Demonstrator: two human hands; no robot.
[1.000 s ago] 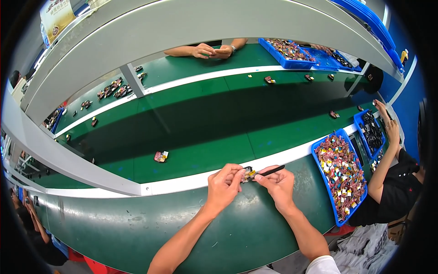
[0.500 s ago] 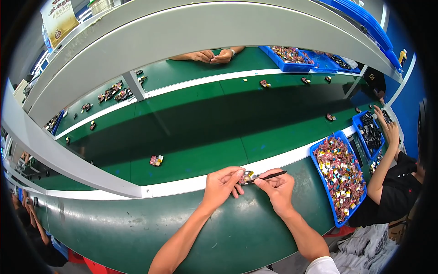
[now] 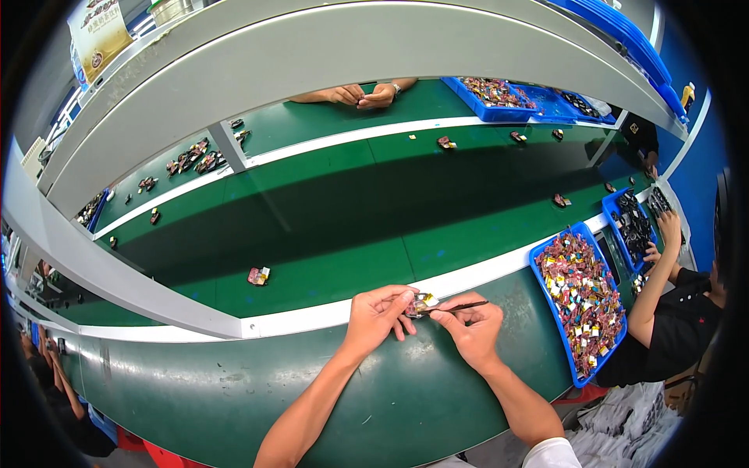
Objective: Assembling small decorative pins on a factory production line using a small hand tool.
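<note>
A small yellow-and-dark part (image 3: 421, 305) is pinched in the left hand (image 3: 377, 314) above the desk (image 3: 234, 390) edge and is best kept steady while a thin dark tool (image 3: 462, 306), gripped in the right hand (image 3: 474, 331), is applied; top left, a tan printed package (image 3: 97, 31) stands on the shelf (image 3: 328, 54)

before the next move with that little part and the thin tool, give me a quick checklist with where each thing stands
1. Left hand grips the small part at its fingertips: ok.
2. Right hand holds the thin dark tool, tip at the part: ok.
3. Tool tip seated in the right spot on the part: cannot tell, too small.
4. Blue tray of parts within the right hand's side: ok.
5. Loose part lies on the green belt, apart from both hands: ok.
6. Neighbour's arm stays apart from the working hands: ok.
</note>
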